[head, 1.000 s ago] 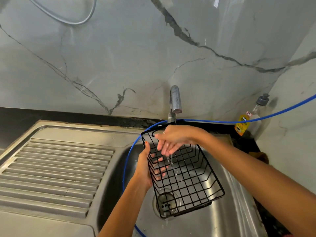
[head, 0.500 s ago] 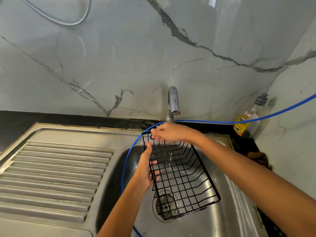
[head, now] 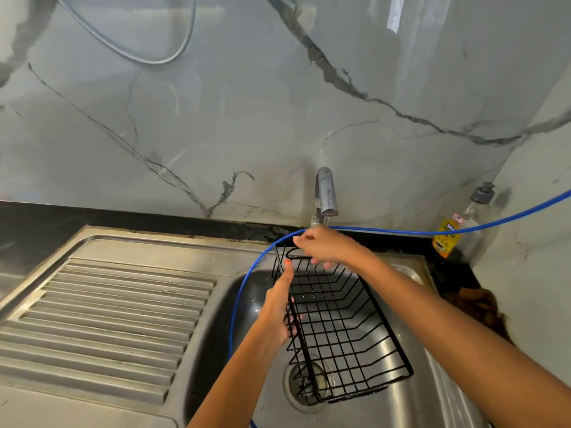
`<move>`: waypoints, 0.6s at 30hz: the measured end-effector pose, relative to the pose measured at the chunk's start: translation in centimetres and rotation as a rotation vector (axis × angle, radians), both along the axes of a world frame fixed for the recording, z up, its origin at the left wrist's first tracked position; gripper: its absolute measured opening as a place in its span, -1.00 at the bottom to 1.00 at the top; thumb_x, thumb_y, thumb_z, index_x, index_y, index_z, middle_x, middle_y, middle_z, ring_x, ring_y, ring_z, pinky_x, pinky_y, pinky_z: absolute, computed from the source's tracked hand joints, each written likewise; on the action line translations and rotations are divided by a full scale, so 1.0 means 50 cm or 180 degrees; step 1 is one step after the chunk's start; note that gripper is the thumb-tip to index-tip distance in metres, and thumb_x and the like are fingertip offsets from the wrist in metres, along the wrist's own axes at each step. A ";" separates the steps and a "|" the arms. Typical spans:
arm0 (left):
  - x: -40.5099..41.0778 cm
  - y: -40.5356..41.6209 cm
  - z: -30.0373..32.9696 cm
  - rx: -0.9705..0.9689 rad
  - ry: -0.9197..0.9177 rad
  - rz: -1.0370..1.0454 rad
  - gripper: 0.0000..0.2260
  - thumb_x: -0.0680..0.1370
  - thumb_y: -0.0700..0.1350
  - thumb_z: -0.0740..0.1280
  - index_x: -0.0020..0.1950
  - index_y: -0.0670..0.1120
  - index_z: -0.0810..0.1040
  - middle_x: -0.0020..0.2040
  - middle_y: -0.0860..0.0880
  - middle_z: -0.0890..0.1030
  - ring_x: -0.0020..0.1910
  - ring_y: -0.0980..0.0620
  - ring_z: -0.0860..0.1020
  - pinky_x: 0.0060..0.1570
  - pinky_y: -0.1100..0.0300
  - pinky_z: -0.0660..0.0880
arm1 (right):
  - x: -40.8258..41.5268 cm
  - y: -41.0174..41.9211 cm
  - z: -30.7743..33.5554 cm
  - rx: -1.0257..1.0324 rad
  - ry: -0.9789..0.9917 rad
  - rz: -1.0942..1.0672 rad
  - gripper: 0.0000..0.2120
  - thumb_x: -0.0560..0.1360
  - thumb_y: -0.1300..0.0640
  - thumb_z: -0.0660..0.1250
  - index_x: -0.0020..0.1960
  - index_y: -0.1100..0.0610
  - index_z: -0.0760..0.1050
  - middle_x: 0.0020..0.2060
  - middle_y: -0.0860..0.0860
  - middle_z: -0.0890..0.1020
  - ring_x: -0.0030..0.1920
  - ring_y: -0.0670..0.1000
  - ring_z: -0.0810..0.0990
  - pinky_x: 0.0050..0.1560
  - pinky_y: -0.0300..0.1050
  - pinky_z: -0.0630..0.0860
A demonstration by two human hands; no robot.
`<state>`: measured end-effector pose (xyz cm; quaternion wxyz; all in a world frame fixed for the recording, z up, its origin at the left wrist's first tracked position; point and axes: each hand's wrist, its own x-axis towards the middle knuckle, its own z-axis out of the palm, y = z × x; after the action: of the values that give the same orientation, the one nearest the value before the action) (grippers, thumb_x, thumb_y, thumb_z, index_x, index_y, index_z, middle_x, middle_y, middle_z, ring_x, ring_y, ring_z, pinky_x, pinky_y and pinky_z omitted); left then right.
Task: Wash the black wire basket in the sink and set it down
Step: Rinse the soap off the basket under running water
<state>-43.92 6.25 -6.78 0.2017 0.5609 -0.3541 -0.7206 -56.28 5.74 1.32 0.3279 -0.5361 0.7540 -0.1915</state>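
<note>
While the black wire basket [head: 343,329] hangs tilted over the steel sink [head: 438,393], its far end raised toward the tap [head: 325,193] and its near end low over the round drain [head: 304,381], the person holds it with both hands. The left hand [head: 278,313] has its grip around the basket's left long rim, thumb lying along the top wire and fingers curled in through the side mesh. The right hand [head: 324,247] is at the far upper corner, just beneath the spout, its fingers bent over the top edge wire so that this grip also grasps the basket; a few fingertips show below the rim inside the basket. Whether water is running from the tap cannot be told. A blue hose [head: 401,231] crosses from the right wall, passes behind the right hand and curves down along the left inner side of the basin, close to the left forearm. To the left of the basin lies the ribbed draining board [head: 102,313]. On the dark table at the back right corner stands a clear soap bottle [head: 454,233] with a yellow label and a grey cap, and nearer along the right side a brown cloth [head: 482,307] lies against the marble wall [head: 216,118]. A grey cable [head: 139,54] loops across the top of that wall.
</note>
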 end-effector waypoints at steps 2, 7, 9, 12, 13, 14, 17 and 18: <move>-0.003 0.001 0.008 -0.0057 -0.0089 0.0004 -0.06 0.30 0.53 0.26 0.55 0.08 0.15 0.05 -0.01 0.46 -0.05 0.02 0.52 0.11 0.00 0.52 | 0.019 0.029 -0.012 0.0203 -0.0100 -0.0093 -0.60 0.60 -0.13 0.09 0.31 0.08 0.39 0.05 0.05 0.56 -0.09 -0.03 0.52 -0.14 -0.13 0.51; -0.020 -0.013 0.008 0.0136 0.0104 0.0277 0.24 -0.01 0.46 0.52 0.54 0.01 0.14 0.24 -0.16 0.55 0.17 -0.16 0.57 0.16 -0.13 0.52 | 0.067 0.140 -0.060 0.0157 -0.1610 -0.0477 -0.56 0.60 -0.18 0.01 0.46 -0.16 0.13 0.29 -0.06 0.46 0.07 0.00 0.57 0.04 0.02 0.58; -0.025 -0.023 -0.007 0.0185 0.0294 0.0444 0.29 -0.17 0.40 0.59 0.47 -0.06 0.29 0.19 -0.18 0.59 0.11 -0.19 0.61 0.06 -0.15 0.56 | 0.081 0.172 -0.073 -0.0127 -0.2232 -0.0514 -0.66 0.62 -0.07 0.07 0.37 -0.29 0.14 0.13 -0.06 0.56 -0.03 0.02 0.65 -0.05 0.04 0.63; -0.005 0.003 0.047 0.0175 0.0641 0.0273 -0.04 0.03 0.30 0.61 0.31 -0.15 0.51 0.02 -0.17 0.68 -0.10 -0.13 0.69 -0.19 0.00 0.63 | 0.069 0.181 -0.074 -0.0392 -0.2494 -0.0880 -0.72 0.66 0.11 0.05 0.28 -0.19 0.31 -0.02 0.08 0.66 -0.17 0.09 0.69 -0.24 0.02 0.64; 0.001 0.002 0.055 -0.0003 0.0648 0.0164 -0.25 0.19 0.26 0.57 0.21 -0.19 0.58 -0.13 -0.13 0.71 -0.25 -0.06 0.70 -0.33 0.13 0.60 | 0.060 0.181 -0.070 -0.0427 -0.2602 -0.1042 -0.74 0.66 0.13 0.04 0.27 -0.10 0.34 -0.08 0.11 0.67 -0.22 0.10 0.69 -0.27 0.03 0.64; 0.005 -0.001 0.059 -0.0170 0.0563 0.0100 -0.43 0.34 0.22 0.50 0.11 -0.20 0.62 -0.30 -0.08 0.69 -0.41 0.03 0.66 -0.47 0.25 0.53 | 0.054 0.181 -0.065 -0.0439 -0.2713 -0.1197 -0.77 0.66 0.14 0.03 0.25 -0.01 0.36 -0.16 0.13 0.68 -0.29 0.10 0.68 -0.28 0.02 0.62; 0.007 -0.008 0.079 -0.0444 0.0203 0.0072 -0.63 0.52 0.13 0.36 0.16 -0.12 0.57 -0.30 -0.01 0.64 -0.43 0.10 0.56 -0.53 0.33 0.38 | 0.044 0.187 -0.056 -0.0548 -0.3039 -0.1515 -0.78 0.66 0.09 0.03 0.18 0.12 0.39 -0.33 0.15 0.66 -0.50 0.04 0.57 -0.36 -0.02 0.61; 0.005 -0.010 0.079 -0.0557 0.0123 0.0014 -0.66 0.54 0.10 0.34 0.20 -0.09 0.53 -0.19 -0.02 0.63 -0.32 0.09 0.56 -0.48 0.29 0.39 | 0.043 0.190 -0.056 -0.0612 -0.3115 -0.1602 -0.78 0.66 0.09 0.04 0.16 0.13 0.41 -0.34 0.16 0.66 -0.56 0.01 0.50 -0.38 -0.02 0.61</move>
<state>-43.66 5.76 -2.83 0.2584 0.5279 -0.4105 -0.6971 -54.12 15.22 -1.49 0.5335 -0.2156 0.5976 -0.5583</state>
